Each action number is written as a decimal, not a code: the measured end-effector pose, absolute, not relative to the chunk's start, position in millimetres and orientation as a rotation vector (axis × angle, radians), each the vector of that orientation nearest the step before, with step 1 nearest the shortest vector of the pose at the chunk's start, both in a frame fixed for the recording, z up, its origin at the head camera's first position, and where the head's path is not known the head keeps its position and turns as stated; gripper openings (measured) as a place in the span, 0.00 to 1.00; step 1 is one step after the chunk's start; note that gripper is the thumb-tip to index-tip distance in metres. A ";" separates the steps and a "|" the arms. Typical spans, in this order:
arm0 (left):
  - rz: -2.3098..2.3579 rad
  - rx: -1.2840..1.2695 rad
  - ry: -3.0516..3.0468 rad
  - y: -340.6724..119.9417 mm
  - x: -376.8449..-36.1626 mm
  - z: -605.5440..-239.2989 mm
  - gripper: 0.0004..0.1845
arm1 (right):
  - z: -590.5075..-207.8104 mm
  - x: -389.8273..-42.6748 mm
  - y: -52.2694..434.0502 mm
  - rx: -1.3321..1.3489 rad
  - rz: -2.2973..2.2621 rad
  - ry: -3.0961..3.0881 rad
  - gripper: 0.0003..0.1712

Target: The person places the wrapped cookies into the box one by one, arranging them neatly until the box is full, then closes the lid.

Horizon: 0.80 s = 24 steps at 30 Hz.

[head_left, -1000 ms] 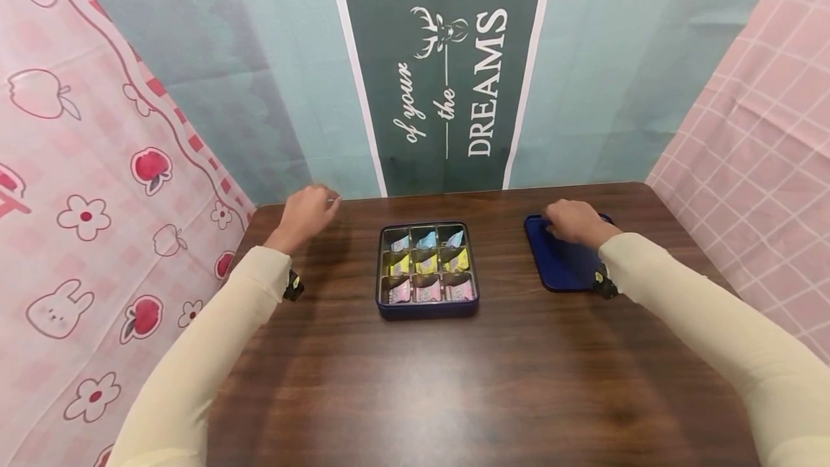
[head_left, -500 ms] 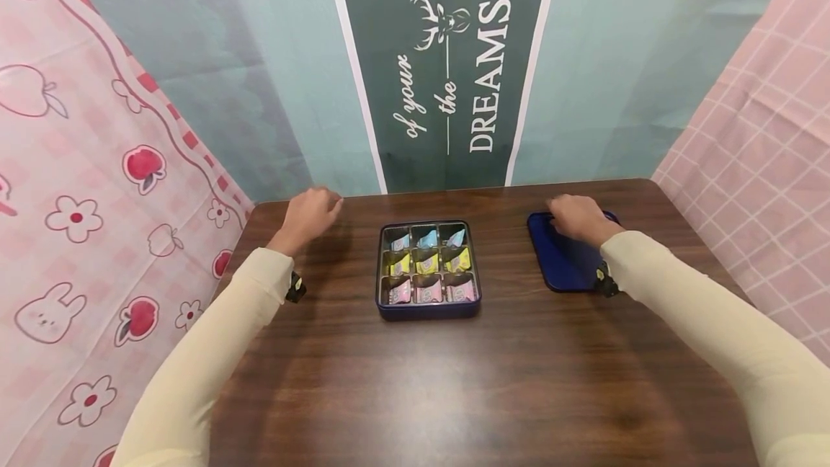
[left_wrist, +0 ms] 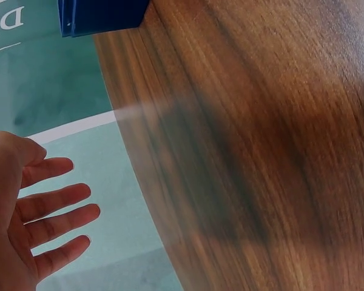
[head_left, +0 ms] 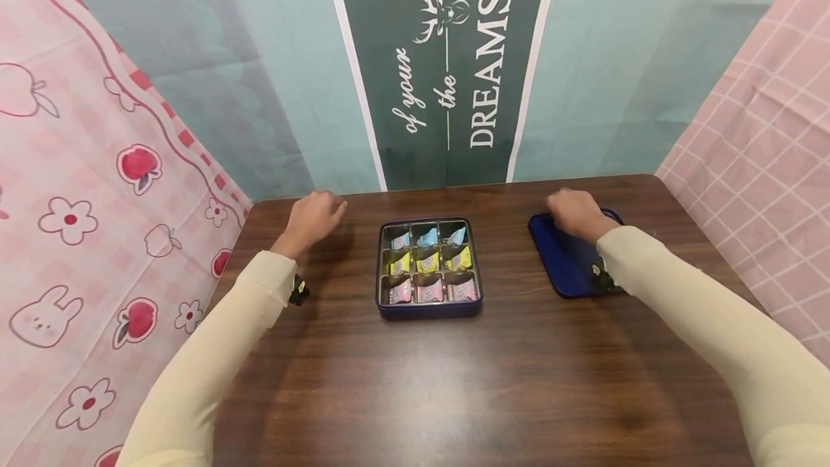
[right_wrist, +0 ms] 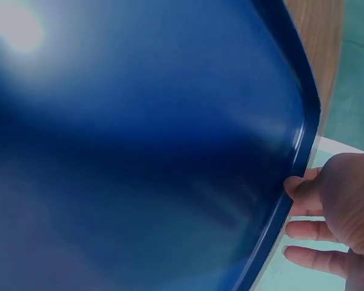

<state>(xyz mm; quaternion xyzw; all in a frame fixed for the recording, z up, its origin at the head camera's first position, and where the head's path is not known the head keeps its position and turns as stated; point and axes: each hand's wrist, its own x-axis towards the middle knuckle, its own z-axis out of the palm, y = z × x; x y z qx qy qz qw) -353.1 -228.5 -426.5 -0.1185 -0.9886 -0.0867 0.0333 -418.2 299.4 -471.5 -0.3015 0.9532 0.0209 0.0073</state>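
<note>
My right hand pinches the far rim of a dark blue box lid. In the right wrist view the thumb lies on the inner side of the lid's rim, with the other fingers on its outer side. To the left of the lid, an uncovered blue box has compartments in rows, holding wrapped candies: blue at the back, yellow candies in the middle, pink candies in front. My left hand hovers left of the box, fingers loosely bent and nothing in them, as the left wrist view confirms.
Everything stands on a dark brown wooden table. A green printed cloth hangs behind its back edge. Pink patterned cloths flank the table on the left and right.
The lid has shifted slightly rightward, and its near edge sits a little lower in view, with my right hand still at its rim. The left hand has barely moved; the head view has tilted slightly.
</note>
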 end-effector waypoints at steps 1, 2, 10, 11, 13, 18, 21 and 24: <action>-0.278 -0.368 -3.038 -228.2 -353.1 -427.3 0.19 | -470.8 -417.6 298.8 -0.956 0.075 2.972 0.11; -0.285 -0.370 -3.037 -227.8 -353.2 -428.1 0.19 | -470.5 -417.1 298.4 -0.969 0.077 2.961 0.10; -0.295 -0.379 -3.020 -220.8 -353.8 -431.9 0.20 | -466.7 -415.1 298.9 -1.070 0.000 2.897 0.22; -0.297 -0.381 -3.012 -219.6 -353.9 -432.2 0.20 | -465.5 -415.2 298.8 -1.079 -0.020 2.902 0.22; -0.310 -0.392 -3.000 -216.9 -353.8 -432.4 0.20 | -461.2 -414.8 297.9 -1.102 -0.060 2.915 0.22; -0.350 -0.408 -2.970 -210.8 -353.2 -434.1 0.19 | -444.6 -412.8 293.3 -1.096 -0.141 2.950 0.20; -0.378 -0.420 -2.940 -207.6 -353.1 -435.0 0.18 | -433.2 -410.9 288.7 -1.046 -0.157 2.955 0.16; -0.441 -0.437 -2.906 -203.1 -352.2 -434.1 0.17 | -424.3 -409.0 283.9 -0.986 -0.164 2.959 0.11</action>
